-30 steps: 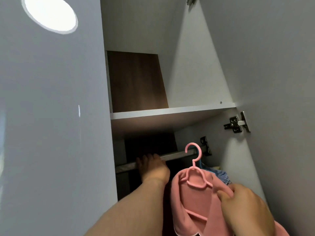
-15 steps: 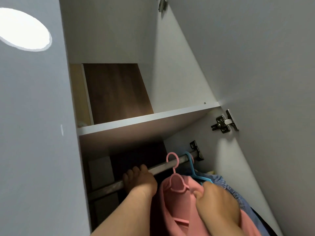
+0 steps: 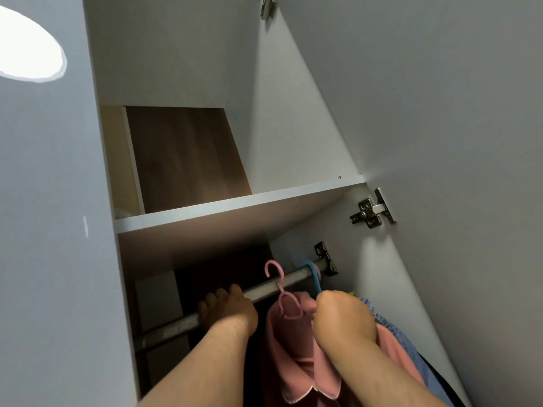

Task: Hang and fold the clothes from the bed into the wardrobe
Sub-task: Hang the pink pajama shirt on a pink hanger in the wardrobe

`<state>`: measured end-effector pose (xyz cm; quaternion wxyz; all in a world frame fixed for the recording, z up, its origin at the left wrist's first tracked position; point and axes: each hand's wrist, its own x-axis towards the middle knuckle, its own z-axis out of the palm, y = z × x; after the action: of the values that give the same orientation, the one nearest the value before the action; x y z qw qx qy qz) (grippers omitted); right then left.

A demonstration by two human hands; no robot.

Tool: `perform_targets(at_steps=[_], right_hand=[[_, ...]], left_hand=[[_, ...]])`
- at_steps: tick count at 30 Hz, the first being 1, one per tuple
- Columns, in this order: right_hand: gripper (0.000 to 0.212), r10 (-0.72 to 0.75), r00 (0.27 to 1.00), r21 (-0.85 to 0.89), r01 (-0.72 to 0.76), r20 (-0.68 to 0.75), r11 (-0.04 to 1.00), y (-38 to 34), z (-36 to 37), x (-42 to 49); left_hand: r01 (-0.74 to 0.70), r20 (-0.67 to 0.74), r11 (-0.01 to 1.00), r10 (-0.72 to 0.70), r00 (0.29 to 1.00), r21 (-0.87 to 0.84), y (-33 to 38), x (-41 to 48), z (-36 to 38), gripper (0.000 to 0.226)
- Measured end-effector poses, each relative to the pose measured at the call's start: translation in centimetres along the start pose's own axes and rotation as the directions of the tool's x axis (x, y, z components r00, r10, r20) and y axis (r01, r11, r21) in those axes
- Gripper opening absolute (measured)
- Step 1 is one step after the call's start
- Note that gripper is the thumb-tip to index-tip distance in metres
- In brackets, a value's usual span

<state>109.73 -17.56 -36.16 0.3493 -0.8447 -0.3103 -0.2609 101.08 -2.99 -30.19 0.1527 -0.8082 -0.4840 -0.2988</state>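
Low in the middle of the frame, my left hand (image 3: 226, 311) has its fingers wrapped over the rail (image 3: 173, 327). Just right of it the pink garment (image 3: 296, 351) hangs on the pink hanger (image 3: 286, 304), whose hook stands up across the rail. My right hand (image 3: 343, 318) is curled on the garment's right shoulder, beside the blue hanger (image 3: 313, 274).
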Motion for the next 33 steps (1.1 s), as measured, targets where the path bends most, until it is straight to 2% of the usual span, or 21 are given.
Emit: perform_targets(at_steps=[6,11,15,19,25,27,30,33], right_hand=[[0.023,0.05,0.998,-0.07,-0.046,0.05,0.997,1.6,0.3,-0.7],[0.027,0.028,0.993,-0.017,-0.026,0.115,1.0,3.5,-0.3,-0.8],[0.032,0.091,0.994,0.005,-0.091,0.054,0.996,6.6,-0.2,-2.3],[0.031,0.127,0.992,-0.012,-0.127,-0.009,0.992,6.8,0.3,-3.4],[0.028,0.101,0.992,-0.081,-0.106,-0.07,0.991,7.9,1.8,-3.4],[0.033,0.076,0.993,-0.021,-0.078,-0.09,0.997,8.2,2.2,-3.4],[0.033,0.114,0.99,0.223,-0.093,-0.085,0.97,9.0,3.0,-5.1],[0.025,0.217,0.975,0.399,-0.219,0.052,0.891,10.9,5.4,-10.4]], left_hand=[[-0.012,0.001,1.0,0.012,1.0,0.003,0.0,0.0,0.0,0.034],[0.003,-0.02,1.0,-0.003,1.0,0.012,0.0,0.1,0.1,0.035],[0.003,-0.022,1.0,-0.002,1.0,0.02,0.0,0.0,0.1,0.035],[0.004,-0.007,1.0,-0.004,1.0,0.022,0.1,-0.1,0.0,0.033],[-0.005,-0.003,1.0,0.005,1.0,0.021,0.0,0.2,0.1,0.034],[0.001,0.0,1.0,-0.001,1.0,0.031,0.0,0.1,-0.2,0.034],[0.011,-0.011,1.0,-0.011,1.0,0.029,0.2,0.1,-0.7,0.036],[0.013,-0.008,0.999,-0.013,1.0,0.035,0.3,0.1,-0.9,0.039]])
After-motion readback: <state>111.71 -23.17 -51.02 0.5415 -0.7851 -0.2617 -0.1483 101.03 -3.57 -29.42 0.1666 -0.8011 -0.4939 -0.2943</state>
